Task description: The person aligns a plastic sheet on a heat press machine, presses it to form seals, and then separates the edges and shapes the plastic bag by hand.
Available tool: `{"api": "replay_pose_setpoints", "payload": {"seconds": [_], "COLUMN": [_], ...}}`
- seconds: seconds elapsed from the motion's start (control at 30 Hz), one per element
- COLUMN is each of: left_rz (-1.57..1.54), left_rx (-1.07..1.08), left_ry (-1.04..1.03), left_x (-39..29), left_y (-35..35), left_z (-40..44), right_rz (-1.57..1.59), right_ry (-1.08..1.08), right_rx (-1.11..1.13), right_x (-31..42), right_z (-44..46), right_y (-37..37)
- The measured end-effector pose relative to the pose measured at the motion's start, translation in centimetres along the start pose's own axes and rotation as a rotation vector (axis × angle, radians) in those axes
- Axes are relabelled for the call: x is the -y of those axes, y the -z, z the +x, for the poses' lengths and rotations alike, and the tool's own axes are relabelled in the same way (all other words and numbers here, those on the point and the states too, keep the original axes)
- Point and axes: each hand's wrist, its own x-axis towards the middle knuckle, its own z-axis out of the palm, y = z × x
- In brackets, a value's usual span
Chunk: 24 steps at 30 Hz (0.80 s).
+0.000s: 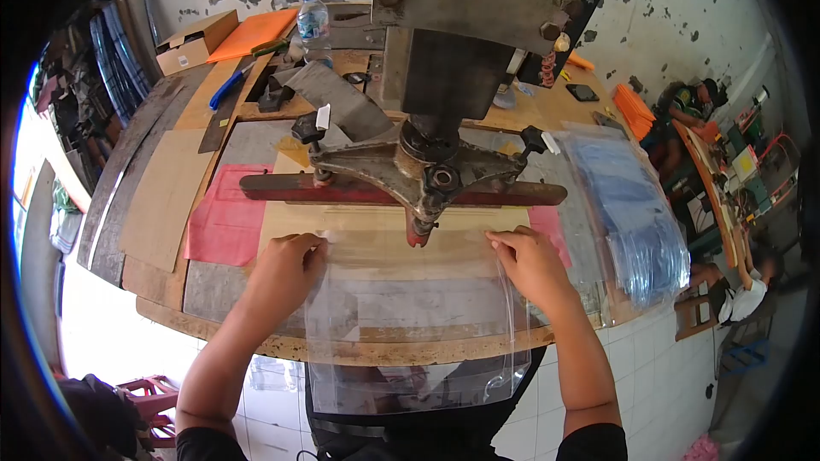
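Note:
A clear plastic sheet spans the space between my hands, its lower part hanging over the table's front edge. My left hand pinches its far left corner, and my right hand grips the far right corner, thumb and fingers together. Just beyond the fingers is a long red-brown press bar, fixed under a three-armed metal bracket. Beneath the bar lies a tan board on a pink sheet. The sheet's far edge rests on the tan board, close to the bar.
Stacked clear plastic pieces lie on the right of the table. Behind stand a water bottle, a cardboard box and a blue-handled cutter. The heavy press column hangs overhead. Other people sit at the right.

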Motion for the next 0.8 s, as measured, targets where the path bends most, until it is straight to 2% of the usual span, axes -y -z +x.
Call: {"api": "replay_pose_setpoints", "payload": {"seconds": [0.17, 0.6, 0.67, 0.8], "left_rz": [-0.173, -0.188, -0.165, -0.199], "left_rx": [0.006, -0.020, 0.003, -0.003], "left_ry": [-0.043, -0.063, 0.032, 0.040], "left_x": [1.9, 2.3, 1.3, 1.3], "left_y": [-0.1, -1.1, -0.7, -0.9], "left_z": [-0.2, 2.6, 2.5, 2.7], "right_rz": [0.007, 0.100, 0.125, 0.129], "right_ry": [0.056, 0.025, 0.010, 0.019], "right_rx": [-0.003, -0.114, -0.119, -0.140], "right_x": [-0.4, -1.7, -1.9, -1.8], "right_z": [0.0, 2.0, 1.9, 2.0], "right_y": [-0.3, -0.7, -1.0, -0.9]}}
